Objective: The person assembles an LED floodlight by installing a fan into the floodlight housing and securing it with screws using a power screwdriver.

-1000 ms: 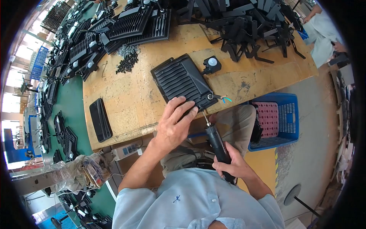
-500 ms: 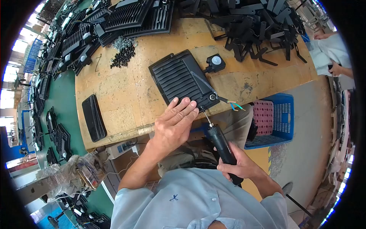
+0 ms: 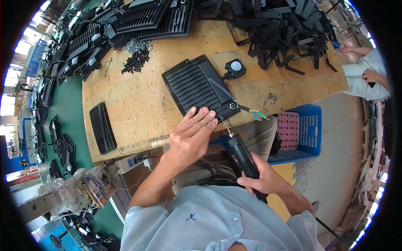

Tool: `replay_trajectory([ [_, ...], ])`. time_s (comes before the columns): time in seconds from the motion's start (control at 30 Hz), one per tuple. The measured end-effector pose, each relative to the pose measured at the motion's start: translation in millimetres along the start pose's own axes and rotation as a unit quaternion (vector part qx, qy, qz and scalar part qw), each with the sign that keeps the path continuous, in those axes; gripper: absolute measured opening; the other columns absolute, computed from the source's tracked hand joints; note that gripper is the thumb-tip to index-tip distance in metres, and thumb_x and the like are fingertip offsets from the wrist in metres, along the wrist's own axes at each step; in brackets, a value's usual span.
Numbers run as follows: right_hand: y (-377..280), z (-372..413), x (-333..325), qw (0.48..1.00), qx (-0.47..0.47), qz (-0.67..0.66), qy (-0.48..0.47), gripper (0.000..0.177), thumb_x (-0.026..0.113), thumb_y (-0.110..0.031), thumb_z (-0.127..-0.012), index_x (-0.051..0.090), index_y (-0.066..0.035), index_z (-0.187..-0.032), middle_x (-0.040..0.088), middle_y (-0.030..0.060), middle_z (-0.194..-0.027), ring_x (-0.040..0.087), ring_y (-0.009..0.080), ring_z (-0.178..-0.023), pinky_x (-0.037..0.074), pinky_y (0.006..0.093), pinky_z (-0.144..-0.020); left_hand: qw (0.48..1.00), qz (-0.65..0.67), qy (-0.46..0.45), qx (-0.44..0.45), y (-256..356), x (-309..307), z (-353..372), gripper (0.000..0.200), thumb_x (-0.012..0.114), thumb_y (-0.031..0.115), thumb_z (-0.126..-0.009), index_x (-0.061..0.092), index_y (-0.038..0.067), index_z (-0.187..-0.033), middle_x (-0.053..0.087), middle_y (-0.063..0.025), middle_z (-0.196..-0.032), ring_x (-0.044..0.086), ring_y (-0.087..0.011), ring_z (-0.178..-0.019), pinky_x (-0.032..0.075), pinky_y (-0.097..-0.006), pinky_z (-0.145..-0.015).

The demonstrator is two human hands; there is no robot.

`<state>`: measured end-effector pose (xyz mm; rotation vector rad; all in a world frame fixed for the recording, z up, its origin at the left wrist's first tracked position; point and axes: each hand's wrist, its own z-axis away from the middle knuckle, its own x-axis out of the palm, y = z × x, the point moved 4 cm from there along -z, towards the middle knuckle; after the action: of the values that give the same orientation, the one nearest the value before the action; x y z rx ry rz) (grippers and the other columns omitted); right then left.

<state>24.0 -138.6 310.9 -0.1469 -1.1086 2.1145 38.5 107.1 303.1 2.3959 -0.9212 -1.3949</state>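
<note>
On the wooden bench lies a black finned floodlight housing (image 3: 194,85), tilted to the bench edge, with a sensor (image 3: 235,67) attached at its right. Coloured wire ends (image 3: 258,115) stick out from its cable gland. My left hand (image 3: 190,136) rests flat on the housing's near edge, fingers stretched out. In my right hand (image 3: 264,178) is a black electric screwdriver (image 3: 243,159), its bit reaching the near right corner of the housing. The bit's very tip is too small to make out.
Black screws (image 3: 135,62) and silver hardware (image 3: 136,47) lie in a pile. Black brackets (image 3: 276,37) are heaped at the back right, finished-looking floodlights (image 3: 142,19) at the back left. A phone (image 3: 102,127) lies left; a blue crate (image 3: 310,129) stands below right. Another person's hand (image 3: 370,76) shows far right.
My hands, the screwdriver and the housing stay almost in place. At the far right, the other person's arms have shifted, one hand reaching toward the bench corner.
</note>
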Motion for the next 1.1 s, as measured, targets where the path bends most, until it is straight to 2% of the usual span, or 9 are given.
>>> replay_trajectory([
  [0.27,1.7,-2.7,-3.6,0.998,-0.057,-0.036,0.012,0.059,0.076,-0.005,-0.092,0.044,-0.001,-0.141,0.062,0.0077,-0.085,0.063,0.0155,-0.055,0.051,0.0327,-0.048,0.998,-0.038,0.019,0.050,1.8,7.3,9.1,0.033,0.071,0.008,-0.088,0.071,0.002,-0.120,0.071,-0.0147,-0.127,0.067,-0.0334,-0.124,0.049,-0.0478,-0.112],
  [0.3,4.3,-7.8,-10.3,0.937,-0.185,0.269,0.129,0.061,0.078,-0.005,-0.090,0.045,-0.001,-0.141,0.063,0.0081,-0.086,0.064,0.0164,-0.058,0.052,0.0332,-0.050,0.996,-0.053,0.019,0.073,2.1,5.4,13.3,0.039,0.070,0.012,-0.087,0.067,0.002,-0.124,0.068,-0.0149,-0.133,0.063,-0.0338,-0.129,0.048,-0.0475,-0.113],
  [0.37,22.1,-1.5,-13.6,0.727,-0.319,0.554,0.250,0.061,0.080,-0.006,-0.087,0.048,-0.002,-0.139,0.065,0.0087,-0.090,0.067,0.0181,-0.067,0.055,0.0341,-0.057,0.995,-0.067,0.022,0.068,2.2,10.3,21.8,0.043,0.066,0.017,-0.089,0.064,0.001,-0.128,0.064,-0.0176,-0.138,0.059,-0.0344,-0.134,0.045,-0.0489,-0.116],
  [0.47,59.2,17.7,-32.6,0.794,-0.249,0.497,0.245,0.062,0.075,-0.003,-0.084,0.049,-0.001,-0.140,0.070,0.0206,-0.096,0.071,0.0395,-0.084,0.057,0.0425,-0.076,0.991,-0.081,0.029,0.099,-3.6,15.3,26.6,0.042,0.063,0.019,-0.092,0.062,-0.001,-0.129,0.062,-0.0202,-0.140,0.055,-0.0352,-0.136,0.041,-0.0494,-0.118],
  [0.53,90.7,24.4,-41.6,0.907,-0.007,0.381,0.179,0.089,0.083,-0.029,-0.090,0.036,-0.003,-0.160,0.059,0.0215,-0.144,0.058,0.0338,-0.130,0.043,0.0446,-0.113,0.981,-0.124,0.042,0.142,-0.5,11.3,39.7,0.044,0.065,0.022,-0.088,0.061,0.000,-0.125,0.062,-0.0183,-0.136,0.055,-0.0350,-0.132,0.041,-0.0485,-0.115],
  [0.77,154.2,-21.6,-29.1,0.942,-0.115,0.309,0.065,0.085,0.086,-0.028,-0.086,0.043,0.006,-0.151,0.059,0.0228,-0.140,0.055,0.0333,-0.126,0.043,0.0449,-0.109,0.952,-0.252,0.111,0.130,3.8,-32.2,72.6,0.035,0.064,0.019,-0.087,0.062,0.000,-0.116,0.063,-0.0160,-0.127,0.057,-0.0316,-0.121,0.049,-0.0426,-0.093],
  [0.93,117.3,-46.3,-15.7,0.930,-0.147,0.336,0.011,0.089,0.088,-0.037,-0.085,0.045,0.007,-0.149,0.060,0.0241,-0.137,0.055,0.0355,-0.126,0.043,0.0462,-0.108,0.979,-0.159,0.101,0.074,48.7,-102.3,94.3,0.037,0.066,0.017,-0.088,0.065,-0.004,-0.118,0.068,-0.0191,-0.123,0.063,-0.0353,-0.121,0.052,-0.0429,-0.093],
  [0.97,101.0,-48.5,-12.9,0.931,-0.046,0.361,-0.024,0.092,0.088,-0.039,-0.084,0.044,0.007,-0.150,0.061,0.0245,-0.136,0.057,0.0348,-0.126,0.042,0.0458,-0.108,0.985,-0.140,0.096,0.040,68.2,-124.8,104.8,0.039,0.066,0.016,-0.087,0.065,-0.005,-0.119,0.068,-0.0196,-0.124,0.064,-0.0355,-0.122,0.053,-0.0439,-0.095],
  [1.1,82.0,-74.2,8.7,0.891,-0.199,0.401,-0.080,0.079,0.084,-0.033,-0.089,0.048,0.005,-0.147,0.067,0.0188,-0.121,0.065,0.0298,-0.104,0.053,0.0418,-0.091,0.970,-0.170,0.159,-0.068,141.5,-194.8,172.4,0.048,0.071,0.014,-0.081,0.065,-0.006,-0.125,0.068,-0.0211,-0.128,0.065,-0.0379,-0.125,0.056,-0.0485,-0.103],
])
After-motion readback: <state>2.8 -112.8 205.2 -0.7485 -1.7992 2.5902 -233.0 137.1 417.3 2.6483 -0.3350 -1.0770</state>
